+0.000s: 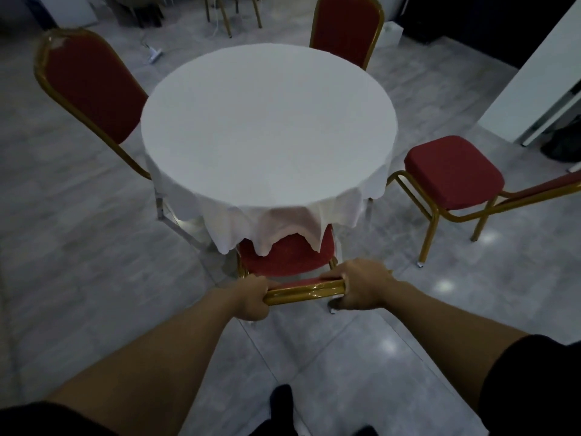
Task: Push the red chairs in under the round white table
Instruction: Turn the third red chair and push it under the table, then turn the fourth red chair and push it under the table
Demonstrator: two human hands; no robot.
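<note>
The round white table [267, 121] stands in the middle, its cloth hanging over the rim. Right in front of me is a red chair with a gold frame [289, 256]; its seat sits partly under the cloth. My left hand [251, 300] and my right hand [361, 287] both grip the gold top rail of its back. A second red chair [91, 86] stands at the left, tucked against the table. A third [345, 29] is at the far side, close to the rim. A fourth [452, 171] stands at the right, its seat fully clear of the table.
A white wall panel [534, 77] rises at the right, just behind the right-hand chair. Gold chair legs [226, 20] and a white floor device [154, 53] lie at the back. The floor is glossy grey tile.
</note>
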